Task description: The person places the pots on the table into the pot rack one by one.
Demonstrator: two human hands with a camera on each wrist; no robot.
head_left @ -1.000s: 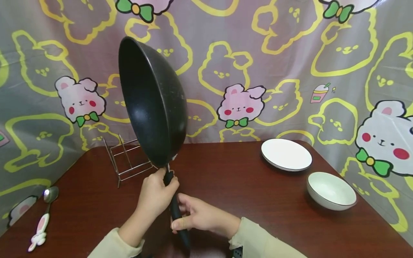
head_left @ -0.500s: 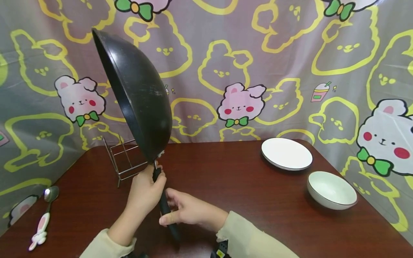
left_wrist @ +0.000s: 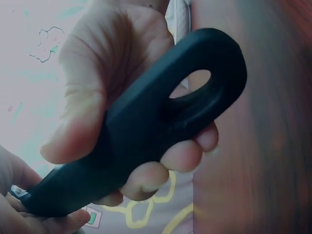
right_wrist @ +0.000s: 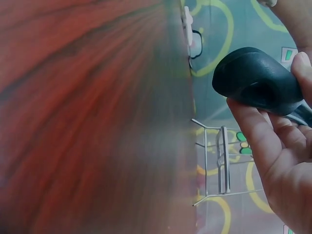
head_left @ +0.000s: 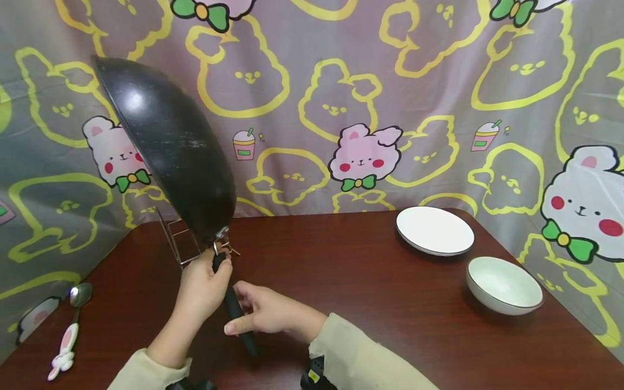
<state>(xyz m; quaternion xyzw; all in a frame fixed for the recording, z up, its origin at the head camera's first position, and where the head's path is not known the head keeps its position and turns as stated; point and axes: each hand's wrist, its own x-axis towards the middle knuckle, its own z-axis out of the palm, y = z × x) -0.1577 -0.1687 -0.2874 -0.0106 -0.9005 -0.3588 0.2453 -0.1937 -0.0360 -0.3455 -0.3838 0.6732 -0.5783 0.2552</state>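
A rabbit-patterned curtain (head_left: pixel 302 130) hangs behind the red-brown counter (head_left: pixel 361 281). A black wok (head_left: pixel 175 151) is held up over the counter's left part, tilted leftward. Behind it stands a wire rack (right_wrist: pixel 225 161), partly covered; whether they touch is hard to tell. A white plate (head_left: pixel 435 230) lies far right, a pale bowl (head_left: pixel 504 286) just in front. The left hand (head_left: pixel 202 284) grips the wok's handle (left_wrist: pixel 136 131) by the metal joint (head_left: pixel 221 233); the right hand (head_left: pixel 267 309) is clamped round it lower down. A spoon (head_left: pixel 70 335) lies at the counter's left

Free passage over table (head_left: pixel 341 271) middle; left: wok (head_left: pixel 180 146) before rack (right_wrist: pixel 224 161); right: plate (head_left: pixel 435 230), bowl (head_left: pixel 504 284).
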